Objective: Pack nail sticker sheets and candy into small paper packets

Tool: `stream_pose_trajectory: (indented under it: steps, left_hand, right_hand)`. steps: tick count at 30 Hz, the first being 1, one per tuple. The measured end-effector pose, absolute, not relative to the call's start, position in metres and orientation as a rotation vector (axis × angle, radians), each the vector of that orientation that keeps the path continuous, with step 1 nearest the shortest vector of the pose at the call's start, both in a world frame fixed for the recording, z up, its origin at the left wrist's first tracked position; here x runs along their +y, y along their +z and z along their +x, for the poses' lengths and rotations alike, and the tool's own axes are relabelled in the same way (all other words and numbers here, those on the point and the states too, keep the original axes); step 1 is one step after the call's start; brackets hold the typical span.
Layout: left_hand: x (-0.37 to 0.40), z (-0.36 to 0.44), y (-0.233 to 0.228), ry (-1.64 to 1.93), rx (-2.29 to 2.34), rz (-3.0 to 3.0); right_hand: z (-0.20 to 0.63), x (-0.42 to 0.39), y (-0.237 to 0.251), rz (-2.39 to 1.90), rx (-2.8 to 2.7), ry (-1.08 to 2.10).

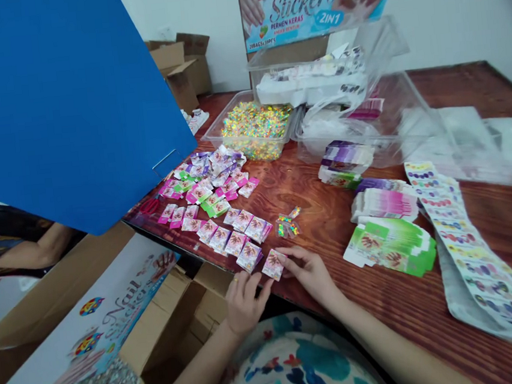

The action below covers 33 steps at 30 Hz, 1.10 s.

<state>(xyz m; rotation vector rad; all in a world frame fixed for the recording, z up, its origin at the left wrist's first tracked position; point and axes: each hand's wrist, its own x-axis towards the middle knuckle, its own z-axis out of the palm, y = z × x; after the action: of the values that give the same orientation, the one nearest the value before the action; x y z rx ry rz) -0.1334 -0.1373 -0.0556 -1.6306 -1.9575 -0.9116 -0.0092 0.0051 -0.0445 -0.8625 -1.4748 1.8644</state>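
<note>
At the table's near edge, a small printed nail sticker box [273, 265] is pinched between the thumb and fingers of my right hand [306, 271]. Close to that box's left side is my left hand [247, 301], its fingers bent and a little apart; I cannot make out anything in them. Rows of similar small boxes [219, 239] lie just beyond my hands, to the left. A few small clear packets of colourful candy [287, 225] rest on the wood a little past my right hand.
A plastic tub of shiny candy packets [254, 129] stands at the back. Flat card stacks [392, 248] and long sticker strips [473, 243] lie to the right. A blue panel [61, 102] rises at the left, above an open cardboard carton [173, 326]. Another person's arm [30, 253] shows there.
</note>
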Motion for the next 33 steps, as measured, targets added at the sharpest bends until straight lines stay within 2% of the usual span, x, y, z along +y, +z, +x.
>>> stream_pose_trajectory:
  steps: [6, 12, 16, 20, 22, 26, 33]
  left_hand:
    - [-0.113, -0.154, 0.001, -1.265, -2.13, -1.635]
    - [-0.078, -0.151, 0.03, -1.988, -2.482, -1.711]
    - [-0.072, -0.158, 0.029, -2.006, -2.542, -1.853]
    - [-0.058, -0.202, 0.035, -2.032, -2.621, -1.826]
    - [-0.046, -0.235, 0.04, -1.859, -2.625, -1.665]
    - [-0.019, -0.283, 0.039, -1.191, -2.868, -1.569]
    - [0.002, -0.283, 0.022, -0.709, -2.978, -1.735]
  right_hand:
    - [-0.018, 0.036, -0.009, -0.718, -1.529, 1.762]
    - [-0.029, 0.026, 0.008, -0.722, -1.515, 1.706]
    - [-0.028, 0.024, 0.003, -0.708, -1.568, 1.649]
    - [-0.023, 0.034, -0.002, -0.696, -1.704, 1.543]
    - [-0.019, 0.041, -0.007, -0.744, -1.72, 1.489]
    - [-0.009, 0.055, -0.022, -0.796, -1.785, 1.431]
    - [-0.005, 0.059, -0.048, -0.783, -1.847, 1.283]
